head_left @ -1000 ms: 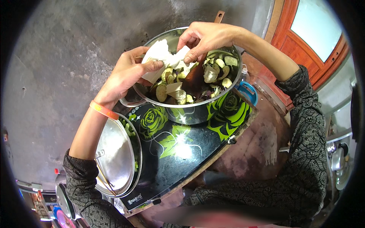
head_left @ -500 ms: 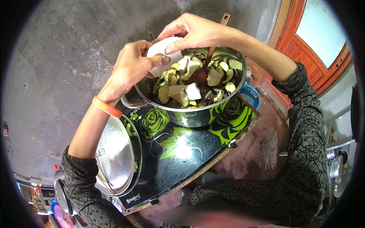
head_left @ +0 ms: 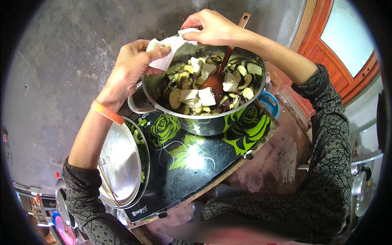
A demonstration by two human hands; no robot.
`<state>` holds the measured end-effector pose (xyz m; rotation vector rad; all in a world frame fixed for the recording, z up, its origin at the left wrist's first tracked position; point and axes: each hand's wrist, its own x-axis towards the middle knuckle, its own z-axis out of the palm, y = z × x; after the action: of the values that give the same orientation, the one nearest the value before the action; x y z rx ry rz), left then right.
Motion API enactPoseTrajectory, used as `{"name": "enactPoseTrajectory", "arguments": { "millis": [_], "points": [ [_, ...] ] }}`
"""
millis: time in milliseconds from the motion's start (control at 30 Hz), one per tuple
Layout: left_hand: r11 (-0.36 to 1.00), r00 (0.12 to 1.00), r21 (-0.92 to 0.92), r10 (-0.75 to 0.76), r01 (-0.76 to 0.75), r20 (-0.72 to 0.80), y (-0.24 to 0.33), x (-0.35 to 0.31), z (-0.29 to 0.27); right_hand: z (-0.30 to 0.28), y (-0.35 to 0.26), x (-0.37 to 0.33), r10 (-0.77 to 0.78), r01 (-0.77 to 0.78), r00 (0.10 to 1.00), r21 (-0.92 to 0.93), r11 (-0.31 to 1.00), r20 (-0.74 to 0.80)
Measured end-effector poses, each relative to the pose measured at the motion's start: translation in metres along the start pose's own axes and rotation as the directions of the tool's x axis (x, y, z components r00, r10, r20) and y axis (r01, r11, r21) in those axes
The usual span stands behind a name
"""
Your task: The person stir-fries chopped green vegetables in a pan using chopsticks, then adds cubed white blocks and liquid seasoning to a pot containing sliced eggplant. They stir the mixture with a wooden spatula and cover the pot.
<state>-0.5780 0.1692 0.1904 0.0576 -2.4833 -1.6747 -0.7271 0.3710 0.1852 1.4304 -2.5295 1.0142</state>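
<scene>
Nearest: dark patterned sleeves (head_left: 83, 192); beside the L one, a metal lid (head_left: 118, 151), w/ thin sticks (head_left: 107, 183) lying on it, partly covers a bowl of green pcs (head_left: 141, 141). Mid-dist.: black glass-topped stove (head_left: 179, 183) w/ green rose pattern. On its far end stands a steel pot (head_left: 204, 125) of veg slices (head_left: 174, 99); pale chunks (head_left: 206, 96) sit on top, & a wooden spatula (head_left: 214, 79) stands tilted among them, handle past far rim. Above pot's far-L rim: a white sheet-like pc. (head_left: 165, 51), held btwn both hands. L hand (head_left: 132, 65), orange band (head_left: 107, 111) at wrist, pinches its L end, thumb vs. fingers; R hand (head_left: 211, 28) pinches the opp. end likewise. Wrapper or food: can't tell. Step in hand, as judged: pulling the pc. apart or opening it out over the pot. Next move prob. calls for a firm but gentle pinch, as pc. looks limp & may rip, & a shift inward so bits drop inside the rim. Far R: blue item (head_left: 269, 104) beside pot; beyond, red-brown door (head_left: 332, 59) w/ pale pane.
</scene>
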Motion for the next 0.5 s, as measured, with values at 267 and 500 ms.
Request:
{"name": "enactPoseTrajectory", "arguments": {
  "millis": [267, 500],
  "points": [
    [0.985, 0.996, -0.159, 0.07, -0.061, 0.049, -0.003, 0.001, 0.002, 0.013, -0.012, 0.002, -0.219, 0.1, 0.963, 0.544, 0.833, 0.158],
    [0.99, 0.995, -0.096, 0.098, -0.099, -0.016, 0.0, 0.007, 0.004, 0.012, -0.012, 0.007, -0.03, -0.002, 0.998, 0.461, 0.887, 0.063]
  ]
}}
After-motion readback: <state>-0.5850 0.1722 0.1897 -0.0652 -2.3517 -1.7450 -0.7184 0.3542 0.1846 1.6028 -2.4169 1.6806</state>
